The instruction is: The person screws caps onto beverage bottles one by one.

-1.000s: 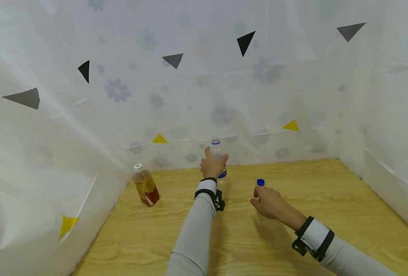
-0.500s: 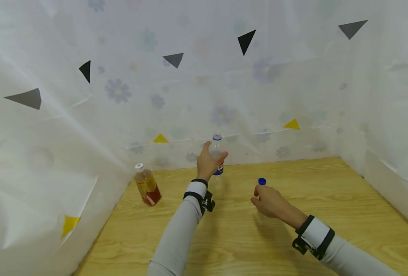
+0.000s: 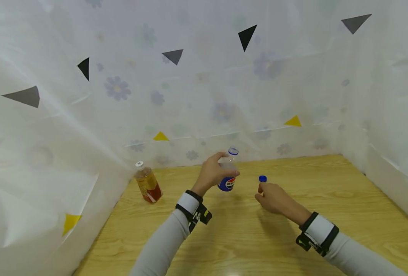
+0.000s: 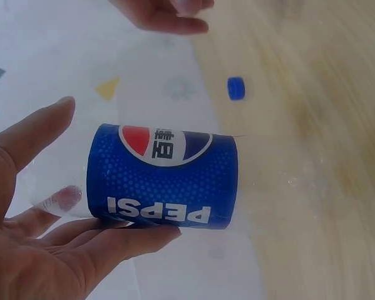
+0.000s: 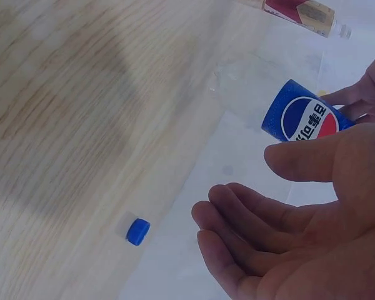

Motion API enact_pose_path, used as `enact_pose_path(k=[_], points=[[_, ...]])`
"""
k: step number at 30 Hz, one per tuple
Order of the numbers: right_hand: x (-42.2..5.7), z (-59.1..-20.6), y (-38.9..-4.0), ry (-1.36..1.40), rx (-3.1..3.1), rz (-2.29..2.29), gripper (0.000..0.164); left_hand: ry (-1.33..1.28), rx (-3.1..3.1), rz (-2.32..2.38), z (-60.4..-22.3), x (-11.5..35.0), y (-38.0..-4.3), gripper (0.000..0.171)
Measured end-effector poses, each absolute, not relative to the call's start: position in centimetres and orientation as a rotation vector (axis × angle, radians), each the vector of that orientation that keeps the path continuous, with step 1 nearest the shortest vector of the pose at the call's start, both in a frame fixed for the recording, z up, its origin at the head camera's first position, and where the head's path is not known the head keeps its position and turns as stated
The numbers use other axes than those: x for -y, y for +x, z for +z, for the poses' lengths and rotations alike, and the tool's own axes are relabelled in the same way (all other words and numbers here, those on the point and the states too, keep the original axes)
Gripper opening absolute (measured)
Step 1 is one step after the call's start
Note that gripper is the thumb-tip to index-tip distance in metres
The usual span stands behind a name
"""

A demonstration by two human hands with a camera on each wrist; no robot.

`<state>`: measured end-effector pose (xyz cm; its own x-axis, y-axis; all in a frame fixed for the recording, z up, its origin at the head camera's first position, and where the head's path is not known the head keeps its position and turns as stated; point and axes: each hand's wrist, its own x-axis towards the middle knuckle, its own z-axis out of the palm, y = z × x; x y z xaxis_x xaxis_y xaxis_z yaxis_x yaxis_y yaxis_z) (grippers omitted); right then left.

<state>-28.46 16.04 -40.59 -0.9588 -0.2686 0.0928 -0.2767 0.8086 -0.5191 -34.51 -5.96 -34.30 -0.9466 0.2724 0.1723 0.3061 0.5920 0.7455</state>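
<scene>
An uncapped, clear plastic Pepsi bottle (image 3: 226, 183) with a blue label is in the grip of my left hand (image 3: 212, 171), its thumb on one side and fingers on the other. The bottle looks empty and leans slightly, neck up. In the left wrist view the label (image 4: 162, 178) faces the camera. My right hand (image 3: 275, 198) is over the table with relaxed, bent fingers and nothing in them. Just beyond its fingertips, a blue bottle cap (image 3: 263, 178) lies on the table; the right wrist view shows the cap (image 5: 138, 231) apart from the fingers.
A bottle of amber drink (image 3: 148, 186) with a white cap stands at the table's left side. The wooden table (image 3: 245, 245) is enclosed by pale flowered sheeting (image 3: 197, 96) at the back and sides, with black, grey and yellow triangles on it.
My left hand has taken hold of the Pepsi bottle and brought it to the right and nearer to me, towards the cap. My right hand has barely moved.
</scene>
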Motion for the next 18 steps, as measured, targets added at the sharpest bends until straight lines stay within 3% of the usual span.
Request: enact_pose_path(k=[18], points=[[-16.7,-40.9,-29.2,0.428,2.990,0.840,0.024,-0.586,2.785,-1.298,-35.8,6.2,-32.7,0.075]])
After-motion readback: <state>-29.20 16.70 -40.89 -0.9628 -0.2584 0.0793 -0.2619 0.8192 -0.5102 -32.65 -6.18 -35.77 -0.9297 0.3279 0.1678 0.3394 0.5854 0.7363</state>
